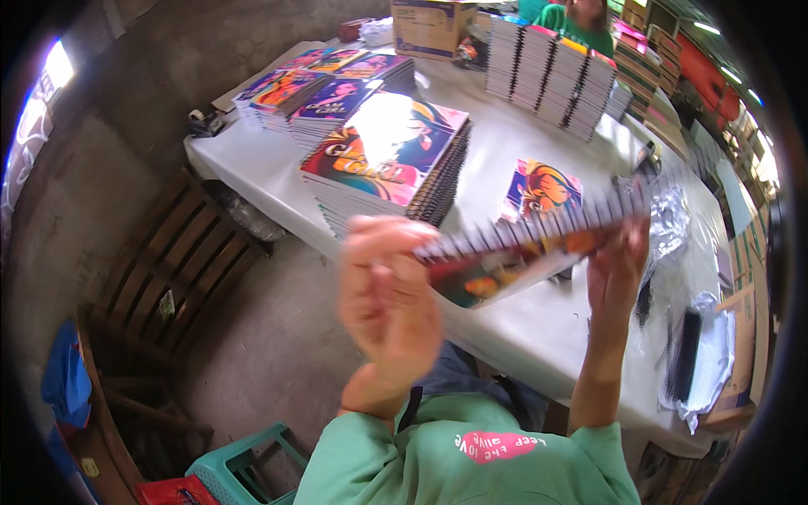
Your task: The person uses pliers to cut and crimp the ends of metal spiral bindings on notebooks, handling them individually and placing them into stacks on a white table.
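Between my two hands a spiral-bound notebook is held up above the near edge of the table, its black coil edge on top and its colourful cover partly seen below. My left hand pinches one end of the coil edge. At the other end my right hand grips the notebook, its fingers partly hidden and blurred. Just beyond lies a small notebook or loose cover with a bright printed picture. A tall stack of spiral notebooks stands to the left of it, glare on its top cover.
More notebook piles sit at the far left of the white-covered table. Coil-bound stacks stand at the back, near a cardboard box and another person. Black coils lie at right. Left are a wooden chair and green stool.
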The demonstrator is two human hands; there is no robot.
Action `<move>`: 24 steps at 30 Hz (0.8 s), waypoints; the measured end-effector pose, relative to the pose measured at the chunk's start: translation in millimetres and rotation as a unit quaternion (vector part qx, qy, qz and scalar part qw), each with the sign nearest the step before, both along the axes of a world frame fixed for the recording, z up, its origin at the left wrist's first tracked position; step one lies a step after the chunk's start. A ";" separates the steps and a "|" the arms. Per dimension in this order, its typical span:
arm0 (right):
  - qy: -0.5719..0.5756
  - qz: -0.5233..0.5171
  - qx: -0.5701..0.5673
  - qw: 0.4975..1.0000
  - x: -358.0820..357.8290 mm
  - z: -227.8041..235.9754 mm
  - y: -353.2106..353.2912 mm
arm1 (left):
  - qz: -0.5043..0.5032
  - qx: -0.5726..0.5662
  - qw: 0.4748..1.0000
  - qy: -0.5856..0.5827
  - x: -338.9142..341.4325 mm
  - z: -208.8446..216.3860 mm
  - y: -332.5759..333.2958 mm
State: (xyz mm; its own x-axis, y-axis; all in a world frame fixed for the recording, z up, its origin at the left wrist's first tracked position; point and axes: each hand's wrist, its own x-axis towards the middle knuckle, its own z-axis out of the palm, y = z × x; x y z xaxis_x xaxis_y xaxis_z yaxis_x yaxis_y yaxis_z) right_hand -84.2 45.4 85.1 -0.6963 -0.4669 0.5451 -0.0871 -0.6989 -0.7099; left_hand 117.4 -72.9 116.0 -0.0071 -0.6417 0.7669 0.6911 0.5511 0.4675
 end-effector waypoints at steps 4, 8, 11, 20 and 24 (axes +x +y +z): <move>-0.031 0.100 -0.098 0.990 -13.0 87.9 -86.8 | 0.305 0.009 0.951 -0.058 36.4 35.3 -61.8; 0.274 0.101 -0.003 0.956 -63.5 168.8 -160.0 | 0.227 0.114 0.952 -0.172 50.3 -3.9 -132.5; 0.676 0.271 0.161 0.666 5.9 217.9 -208.7 | 0.168 0.163 0.947 -0.220 37.5 -39.6 -152.0; 0.604 0.121 0.225 0.755 -11.3 132.5 -249.3 | 0.090 0.176 0.973 -0.122 12.9 -55.7 -156.9; 0.148 0.116 0.211 0.959 -71.6 21.9 -200.2 | 0.124 0.148 0.973 -0.128 0.7 -59.7 -161.9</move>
